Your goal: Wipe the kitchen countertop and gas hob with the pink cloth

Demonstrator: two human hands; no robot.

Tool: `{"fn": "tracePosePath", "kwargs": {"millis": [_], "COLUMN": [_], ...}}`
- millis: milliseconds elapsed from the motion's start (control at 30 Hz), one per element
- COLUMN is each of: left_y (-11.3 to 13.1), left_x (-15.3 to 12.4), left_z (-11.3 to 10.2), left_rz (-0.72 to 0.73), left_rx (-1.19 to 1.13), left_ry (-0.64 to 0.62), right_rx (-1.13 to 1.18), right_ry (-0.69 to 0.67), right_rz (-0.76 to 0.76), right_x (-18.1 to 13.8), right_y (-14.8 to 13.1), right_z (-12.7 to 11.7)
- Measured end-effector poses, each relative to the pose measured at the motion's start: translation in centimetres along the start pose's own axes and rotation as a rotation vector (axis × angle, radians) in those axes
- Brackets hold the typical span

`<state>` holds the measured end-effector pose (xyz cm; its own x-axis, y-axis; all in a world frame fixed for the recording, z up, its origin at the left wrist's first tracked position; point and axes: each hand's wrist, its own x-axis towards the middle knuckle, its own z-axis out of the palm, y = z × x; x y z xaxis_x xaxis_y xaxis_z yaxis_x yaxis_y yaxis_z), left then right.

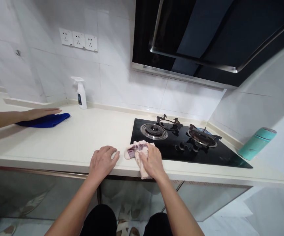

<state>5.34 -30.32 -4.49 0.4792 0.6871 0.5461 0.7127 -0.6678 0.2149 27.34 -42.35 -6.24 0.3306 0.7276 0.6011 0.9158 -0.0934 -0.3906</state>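
My right hand (152, 160) presses down on a pale pink cloth (137, 150) at the front edge of the cream countertop (83, 137), right at the left rim of the black gas hob (181, 144). Its fingers are closed over the cloth, part of which hangs over the counter's edge. My left hand (103, 162) rests on the counter just left of the cloth, fingers curled under, holding nothing that I can see.
Another person's hand (40, 113) lies flat on a blue cloth (46, 120) at the far left. A white spray bottle (81, 93) stands by the tiled wall. A teal flask (256, 143) lies right of the hob. A dark extractor hood (205, 36) hangs above.
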Motion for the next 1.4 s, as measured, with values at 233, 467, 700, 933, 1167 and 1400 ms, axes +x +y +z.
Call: {"fn": "tracePosePath", "kwargs": {"millis": [233,467,700,933,1167,1400], "left_y": [0.8,6.6,12.8,22.6,25.8,19.1], "left_x": [0.4,1.8,2.6,-0.6,-2.5,-3.3], "left_z": [0.1,-0.2,1.2,4.5,5.7,3.5], "left_rz": [0.016,0.164,0.097,0.444,0.575,0.592], "left_rx": [-0.215,-0.348,-0.341,-0.372,-0.241,-0.131], "left_ry": [0.096,-0.164,-0.403,-0.386,-0.218,-0.169], "right_rx": [0.323,0.329,0.285,0.362,0.544,0.267], "right_ry": [-0.097,0.008,0.056,0.041,0.073,-0.020], "right_rz": [0.011,0.136,0.326,0.391,0.532,0.436], "right_x": [1.2,0.5,-2.2,-2.3,-3.3,-2.9], "right_y": [0.2,9.4,14.7,15.6,17.1,17.2], "right_z": [0.7,-8.0,-11.1,-10.3,-11.6,-10.9]}}
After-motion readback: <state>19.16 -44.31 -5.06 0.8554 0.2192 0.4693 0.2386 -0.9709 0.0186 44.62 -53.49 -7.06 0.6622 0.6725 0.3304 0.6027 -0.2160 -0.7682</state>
